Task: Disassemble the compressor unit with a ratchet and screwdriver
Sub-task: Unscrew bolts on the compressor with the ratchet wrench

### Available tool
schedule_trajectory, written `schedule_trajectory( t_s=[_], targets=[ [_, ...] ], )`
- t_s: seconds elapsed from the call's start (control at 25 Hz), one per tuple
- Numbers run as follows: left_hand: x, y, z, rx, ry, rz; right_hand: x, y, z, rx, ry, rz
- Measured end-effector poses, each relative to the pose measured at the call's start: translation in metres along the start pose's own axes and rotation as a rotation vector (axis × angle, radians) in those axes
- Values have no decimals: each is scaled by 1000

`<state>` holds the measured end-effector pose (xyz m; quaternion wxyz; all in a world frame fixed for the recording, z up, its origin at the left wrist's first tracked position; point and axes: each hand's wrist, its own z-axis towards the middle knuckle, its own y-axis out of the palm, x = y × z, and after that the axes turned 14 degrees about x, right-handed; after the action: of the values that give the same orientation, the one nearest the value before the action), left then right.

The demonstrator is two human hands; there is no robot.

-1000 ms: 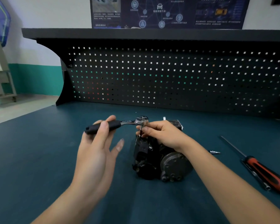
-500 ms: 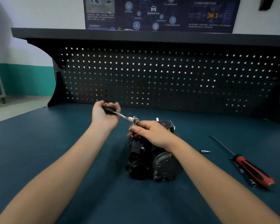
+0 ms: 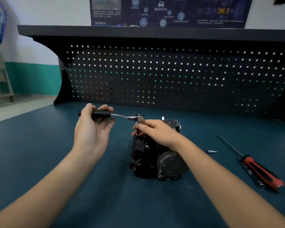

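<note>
At the far left, a teal-banded wall [image 3: 31,78] showed past the end of the black pegboard [image 3: 171,76] that backed the dark teal bench top [image 3: 39,153]. The left hand [image 3: 92,129] was raised over the bench with its palm turned toward the camera. Its thumb lay across the black handle of the ratchet [image 3: 120,115] and its fingers curled round from behind, a loose wrap rather than a tight fist. The ratchet's chrome neck ran rightward and slightly down to its head, which sat over the top left corner of the compressor unit [image 3: 155,158].

Just under that head, the right hand [image 3: 156,130] pinched the short upright shaft hanging from the ratchet between thumb and forefinger, the remaining fingers bent over the top of the unit. What the shaft's lower end sat on was hidden by the fingers.

The compressor unit stood on the bench near the middle, a dark block with a round grey end cap facing the camera at its lower right. To its right lay a small metal bit [image 3: 211,151], apart from everything. Further right was the screwdriver [image 3: 260,171], with a red and black handle and its thin shaft pointing away toward the pegboard.
</note>
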<state>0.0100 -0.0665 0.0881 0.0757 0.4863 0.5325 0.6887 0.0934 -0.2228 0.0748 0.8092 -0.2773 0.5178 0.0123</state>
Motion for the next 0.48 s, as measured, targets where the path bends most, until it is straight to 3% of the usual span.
schedule_trajectory(
  t_s=[0.16,0.36,0.48],
  targets=[
    [-7,34,45,149,-276,-306,1,0,2,22,12,13],
    [-24,44,64,38,-344,-378,5,4,4,35,-17,24],
    [-16,36,57,81,-326,-309,6,3,5,18,-38,27]
  ],
)
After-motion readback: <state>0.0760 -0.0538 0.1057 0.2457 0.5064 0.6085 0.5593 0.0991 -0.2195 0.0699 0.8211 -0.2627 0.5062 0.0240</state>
